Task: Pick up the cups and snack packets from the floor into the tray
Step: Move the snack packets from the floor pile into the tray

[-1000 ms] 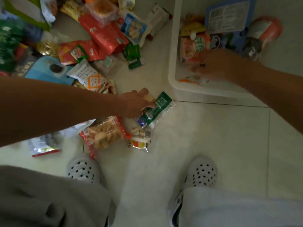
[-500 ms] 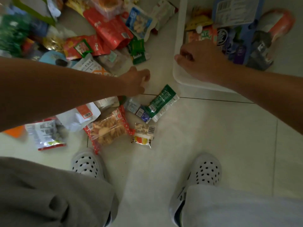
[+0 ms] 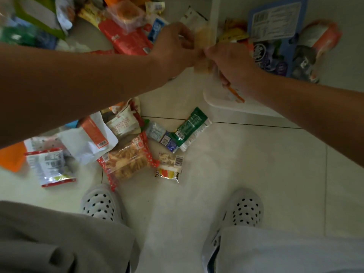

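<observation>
Both hands meet above the near left corner of the white tray (image 3: 242, 110). The left hand (image 3: 173, 47) and right hand (image 3: 231, 63) each pinch a pale, blurred snack packet (image 3: 202, 37) between them, fingers clamped on it. Its long axis runs away from the person, its far end pointing up over the tray's left wall. In the tray lie a blue packet (image 3: 275, 20) and an orange cup (image 3: 323, 38) on its side. On the floor (image 3: 246, 174) below the arms lie a green packet (image 3: 192, 128) and a clear bag of crisps (image 3: 126, 160).
</observation>
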